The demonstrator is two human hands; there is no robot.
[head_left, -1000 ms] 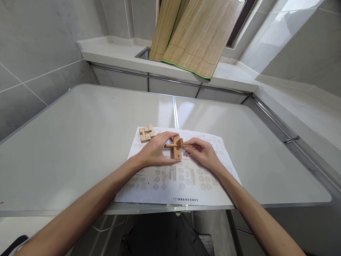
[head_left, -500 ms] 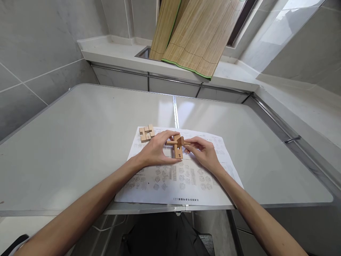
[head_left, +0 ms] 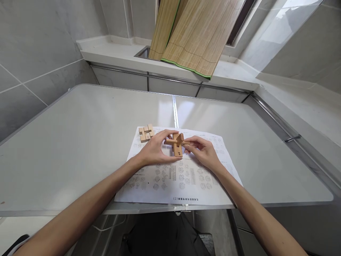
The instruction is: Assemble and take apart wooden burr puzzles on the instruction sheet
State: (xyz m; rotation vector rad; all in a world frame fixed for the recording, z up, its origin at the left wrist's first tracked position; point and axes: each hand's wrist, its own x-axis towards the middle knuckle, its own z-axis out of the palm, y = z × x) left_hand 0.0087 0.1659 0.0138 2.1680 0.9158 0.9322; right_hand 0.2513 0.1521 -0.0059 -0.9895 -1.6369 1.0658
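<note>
A small wooden puzzle assembly [head_left: 177, 145] of crossed notched bars is held just above a printed instruction sheet [head_left: 183, 181]. One upright bar carries a printed number. My left hand [head_left: 154, 151] pinches the assembly from the left, thumb and fingers closed on a thin crosswise bar. My right hand [head_left: 203, 151] grips the other end of that bar from the right. A separate group of loose wooden blocks [head_left: 146, 132] lies on the sheet's far left corner, a little beyond my left hand.
The sheet lies on a white folding table [head_left: 80, 142] with a centre seam [head_left: 174, 110] and a metal rim. Behind it runs a white ledge [head_left: 119, 53] with rolled bamboo mats [head_left: 191, 35] leaning on it. Grey tiled walls enclose both sides.
The wooden assembly has tilted more upright and shifted slightly away from me between my hands. Both hands keep their hold; the loose blocks have not moved.
</note>
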